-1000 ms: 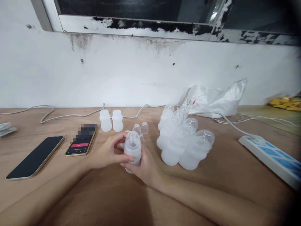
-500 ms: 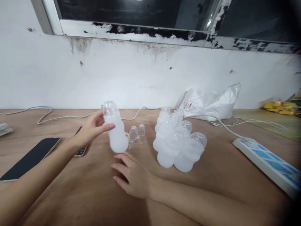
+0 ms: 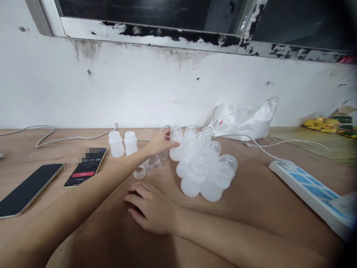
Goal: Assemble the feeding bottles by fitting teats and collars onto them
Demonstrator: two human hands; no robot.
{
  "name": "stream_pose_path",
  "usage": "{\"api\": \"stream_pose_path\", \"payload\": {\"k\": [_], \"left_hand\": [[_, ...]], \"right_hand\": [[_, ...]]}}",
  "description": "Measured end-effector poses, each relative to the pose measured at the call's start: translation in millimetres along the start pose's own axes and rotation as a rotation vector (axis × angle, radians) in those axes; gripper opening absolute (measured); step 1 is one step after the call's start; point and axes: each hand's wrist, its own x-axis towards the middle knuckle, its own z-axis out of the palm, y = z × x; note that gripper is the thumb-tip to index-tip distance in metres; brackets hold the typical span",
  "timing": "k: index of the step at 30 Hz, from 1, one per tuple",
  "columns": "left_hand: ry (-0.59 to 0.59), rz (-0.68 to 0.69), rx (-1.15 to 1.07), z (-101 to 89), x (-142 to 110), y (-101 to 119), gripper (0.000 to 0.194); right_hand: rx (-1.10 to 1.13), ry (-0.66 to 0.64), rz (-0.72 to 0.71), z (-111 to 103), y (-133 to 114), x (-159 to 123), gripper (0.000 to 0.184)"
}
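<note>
My left hand (image 3: 161,142) is closed around a capped baby bottle (image 3: 176,143), upright at the back left of a cluster of similar bottles (image 3: 203,167) with clear domed caps. Partly behind my left forearm lie several small parts: a white ring (image 3: 140,171), clear nipples (image 3: 157,163) and clear caps (image 3: 163,155). Two white bottle bodies (image 3: 116,144) without caps stand to the left of that arm. My right hand (image 3: 152,208) rests on the table in front, fingers apart and loosely bent, with nothing in it.
Two phones, one dark (image 3: 30,190) and one with a lit timer screen (image 3: 87,167), lie at the left. A power strip (image 3: 309,193) sits at the right, its cable running back past a white plastic bag (image 3: 245,119). Yellow packets (image 3: 320,123) lie at the far right.
Both hands held the bottle at first. My right hand let go and settled on the table. My left hand carried the bottle left, then right to the cluster's back left.
</note>
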Motion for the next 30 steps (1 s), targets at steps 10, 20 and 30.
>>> {"api": "stream_pose_path", "payload": {"k": [10, 20, 30], "left_hand": [[-0.114, -0.002, 0.003, 2.5, 4.7, -4.2, 0.027], [-0.146, 0.05, 0.006, 5.9, 11.6, -14.2, 0.03], [0.011, 0.165, 0.242, -6.6, -16.6, 2.6, 0.059]], "right_hand": [[-0.01, -0.008, 0.009, -2.1, -1.0, -0.2, 0.029], [-0.019, -0.034, 0.004, -2.1, -1.4, 0.4, 0.029], [0.016, -0.011, -0.002, 0.3, 1.4, -0.1, 0.03]]}}
